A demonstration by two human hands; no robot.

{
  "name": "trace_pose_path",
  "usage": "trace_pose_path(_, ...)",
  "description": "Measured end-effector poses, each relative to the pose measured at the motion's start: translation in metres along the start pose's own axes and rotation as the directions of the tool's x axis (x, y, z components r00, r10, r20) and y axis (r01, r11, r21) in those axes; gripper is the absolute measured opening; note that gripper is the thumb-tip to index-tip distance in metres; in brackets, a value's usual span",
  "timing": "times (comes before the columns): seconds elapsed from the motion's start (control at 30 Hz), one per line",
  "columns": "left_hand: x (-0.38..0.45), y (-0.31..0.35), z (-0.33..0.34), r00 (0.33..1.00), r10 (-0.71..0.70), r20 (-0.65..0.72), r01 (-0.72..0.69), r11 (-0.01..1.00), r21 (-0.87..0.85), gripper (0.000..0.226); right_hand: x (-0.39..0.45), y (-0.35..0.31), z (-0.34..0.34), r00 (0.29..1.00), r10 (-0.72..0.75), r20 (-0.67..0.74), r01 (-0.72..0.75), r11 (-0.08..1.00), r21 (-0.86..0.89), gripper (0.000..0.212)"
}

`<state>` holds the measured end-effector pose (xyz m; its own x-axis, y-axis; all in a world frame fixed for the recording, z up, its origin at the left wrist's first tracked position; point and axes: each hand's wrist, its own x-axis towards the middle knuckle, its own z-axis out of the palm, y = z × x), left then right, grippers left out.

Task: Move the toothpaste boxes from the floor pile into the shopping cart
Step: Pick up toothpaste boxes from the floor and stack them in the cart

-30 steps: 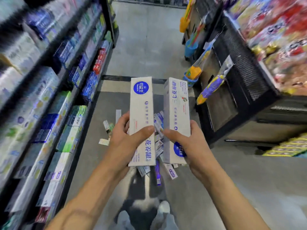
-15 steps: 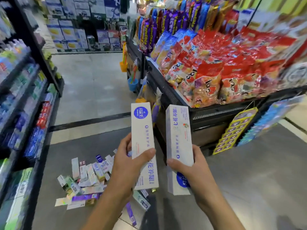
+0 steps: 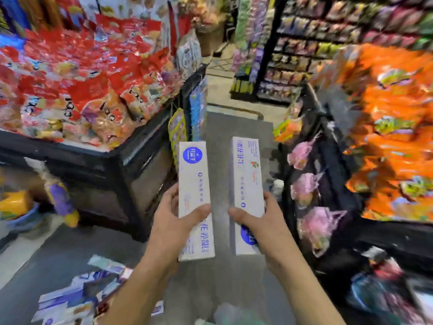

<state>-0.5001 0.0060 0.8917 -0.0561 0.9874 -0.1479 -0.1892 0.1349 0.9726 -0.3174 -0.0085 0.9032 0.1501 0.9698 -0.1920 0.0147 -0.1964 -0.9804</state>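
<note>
Toothpaste boxes: left hand point(image 3: 173, 221) grips one white box point(image 3: 194, 198), right hand point(image 3: 262, 221) grips another point(image 3: 246, 191), both upright over the grey floor point(image 3: 234, 277). Floor pile point(image 3: 82, 299) lies lower left. Red snack bin point(image 3: 131, 148) flanks left, orange snack display point(image 3: 386, 137) right.

A shop aisle with a grey floor point(image 3: 225, 275) is shown, a paler strip crossing it farther off. To the left, a black display bin point(image 3: 131, 156) is heaped with red snack bags point(image 3: 77, 73). To the right, a second dark bin point(image 3: 328, 174) is piled with orange snack bags point(image 3: 393, 137), and pink packets point(image 3: 307, 188) are hung along its side. Tall black shelving point(image 3: 339, 43), stocked with small packets, is seen at the back on the right. The picture is blurred, so labels cannot be read.
</note>
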Motion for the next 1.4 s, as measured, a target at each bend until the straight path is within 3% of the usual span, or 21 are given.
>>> trace_pose_path(0.1, -0.012, -0.007, 0.033, 0.976, -0.052, 0.211, 0.040, 0.997, 0.061, 0.066, -0.045, 0.011, -0.034, 0.973, 0.012, -0.230, -0.003, 0.999, 0.038, 0.057)
trace_pose_path(0.23, -0.040, -0.022, 0.086, 0.885, -0.136, 0.445, 0.100, 0.990, 0.103, 0.074, -0.110, 0.027, -0.083, 0.873, 0.030, -0.487, -0.003, 0.998, 0.056, 0.063)
trace_pose_path(0.33, -0.066, -0.036, 0.126, 0.789, -0.200, 0.581, 0.112, 0.976, 0.185, 0.079, -0.155, 0.041, -0.115, 0.760, 0.079, -0.645, -0.012, 0.994, 0.107, 0.056)
trace_pose_path(0.5, -0.112, -0.060, 0.196, 0.638, -0.235, 0.733, 0.072, 0.966, 0.248, 0.065, -0.209, 0.069, -0.166, 0.561, 0.153, -0.814, 0.025, 0.979, 0.201, 0.063)
trace_pose_path(0.73, -0.168, -0.099, 0.309, 0.499, -0.273, 0.823, 0.020, 0.953, 0.304, 0.081, -0.255, 0.108, -0.259, 0.407, 0.213, -0.888, 0.075, 0.961, 0.265, 0.063)
trace_pose_path(0.8, -0.185, -0.113, 0.340, 0.470, -0.286, 0.835, 0.008, 0.948, 0.320, 0.076, -0.267, 0.122, -0.287, 0.375, 0.232, -0.898, 0.091, 0.954, 0.285, 0.067)
trace_pose_path(1.0, -0.230, -0.150, 0.412, 0.380, -0.363, 0.851, -0.052, 0.910, 0.412, 0.059, -0.302, 0.157, -0.352, 0.350, 0.290, -0.891, 0.136, 0.925, 0.355, 0.070)
trace_pose_path(1.3, -0.237, -0.195, 0.508, 0.234, -0.474, 0.849, -0.274, 0.806, 0.525, 0.080, -0.305, 0.199, -0.416, 0.166, 0.423, -0.891, 0.148, 0.882, 0.447, 0.077)
trace_pose_path(1.4, -0.231, -0.210, 0.540, 0.197, -0.486, 0.851, -0.303, 0.796, 0.524, 0.076, -0.293, 0.208, -0.436, 0.112, 0.465, -0.878, 0.160, 0.864, 0.478, 0.085)
